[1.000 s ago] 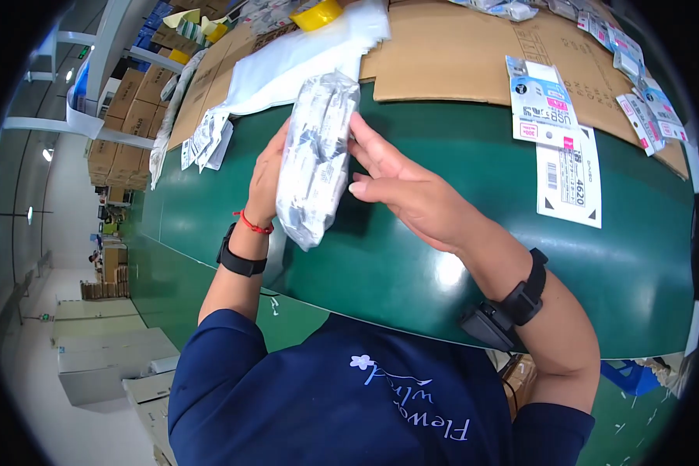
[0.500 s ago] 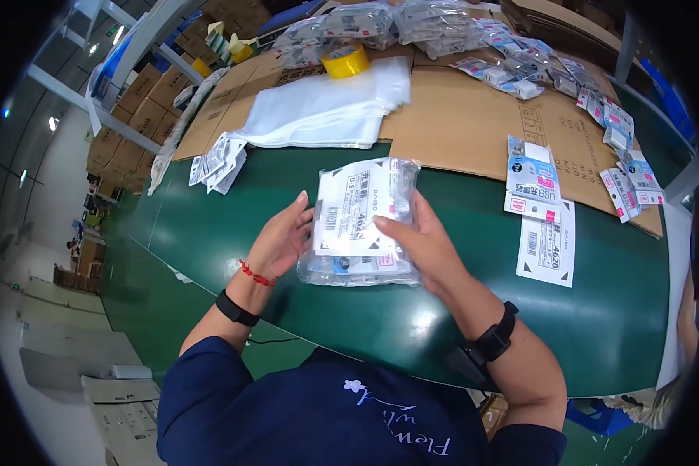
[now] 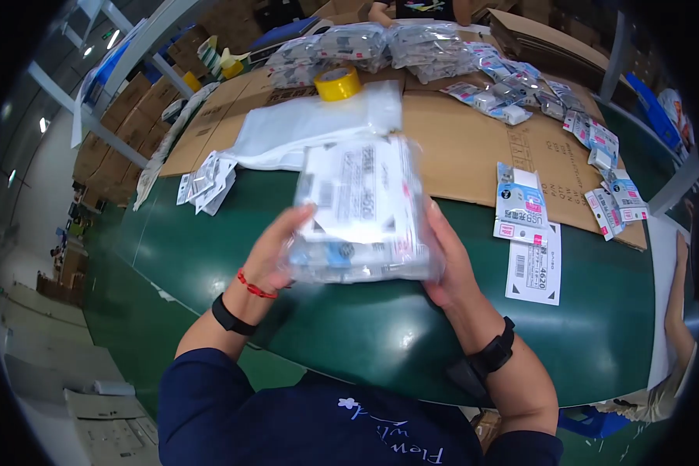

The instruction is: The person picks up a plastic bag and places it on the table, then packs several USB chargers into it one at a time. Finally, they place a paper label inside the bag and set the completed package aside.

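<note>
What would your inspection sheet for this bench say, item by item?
Surface: green tabletop, partly covered by flat brown cardboard.
Job's things: clear plastic package with white printed label, held, blurred.
Clutter: yellow tape roll at the edge of translucent plastic bags; small blue-and-white packet partly over white card.
Hands: left hand, thumb over the package's left edge; right hand against its right edge.
Cables: nothing clearly seen.
Surroundings: stacked brown boxes left; another person's forearm right.
</note>
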`<state>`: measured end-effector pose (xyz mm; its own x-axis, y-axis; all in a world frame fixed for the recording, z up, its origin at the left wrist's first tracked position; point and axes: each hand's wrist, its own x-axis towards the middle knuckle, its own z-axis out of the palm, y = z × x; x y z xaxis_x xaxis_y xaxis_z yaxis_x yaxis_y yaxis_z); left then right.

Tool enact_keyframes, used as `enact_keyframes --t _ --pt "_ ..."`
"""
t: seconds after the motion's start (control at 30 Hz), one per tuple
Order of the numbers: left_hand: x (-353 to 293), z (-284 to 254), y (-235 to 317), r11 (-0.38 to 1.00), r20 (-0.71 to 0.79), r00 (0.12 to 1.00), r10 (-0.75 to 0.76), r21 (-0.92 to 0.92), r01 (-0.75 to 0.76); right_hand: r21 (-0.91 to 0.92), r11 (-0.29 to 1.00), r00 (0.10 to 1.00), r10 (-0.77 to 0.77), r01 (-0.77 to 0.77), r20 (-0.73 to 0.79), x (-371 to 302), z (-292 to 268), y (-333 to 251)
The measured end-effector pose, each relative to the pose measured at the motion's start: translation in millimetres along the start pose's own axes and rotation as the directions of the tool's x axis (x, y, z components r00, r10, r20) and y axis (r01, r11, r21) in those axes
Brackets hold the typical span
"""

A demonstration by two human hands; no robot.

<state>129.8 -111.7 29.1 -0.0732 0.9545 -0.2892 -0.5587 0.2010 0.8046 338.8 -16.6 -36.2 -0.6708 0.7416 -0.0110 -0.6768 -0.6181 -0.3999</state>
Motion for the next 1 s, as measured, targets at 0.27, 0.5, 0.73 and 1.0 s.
enact_keyframes --t 0.27,0.5,0.73,1.0 --pt "144.0 30.5 71.9 0.938 -0.010 0.955 0.295 -0.187 -0.292 -0.336 0.936 0.979 0.036 -0.104 -0.201 4.5 -16.9 -4.2" --pt "294.5 52.1 130.4 0.892 0.096 0.896 0.434 -0.185 -0.412 -0.338 0.930 0.983 0.091 -0.141 -0.161 11.6 -22.6 -5.8" --pt "371.4 81.3 89.6 0.898 0.140 0.898 0.418 -0.213 -0.385 -0.336 0.926 0.981 0.134 -0.174 -0.140 10.0 -19.1 -11.3" --pt "381.1 75.8 90.6 0.881 0.160 0.867 0.472 -0.130 -0.456 -0.451 0.876 0.985 0.151 -0.172 -0.083 12.0 -27.2 -10.2"
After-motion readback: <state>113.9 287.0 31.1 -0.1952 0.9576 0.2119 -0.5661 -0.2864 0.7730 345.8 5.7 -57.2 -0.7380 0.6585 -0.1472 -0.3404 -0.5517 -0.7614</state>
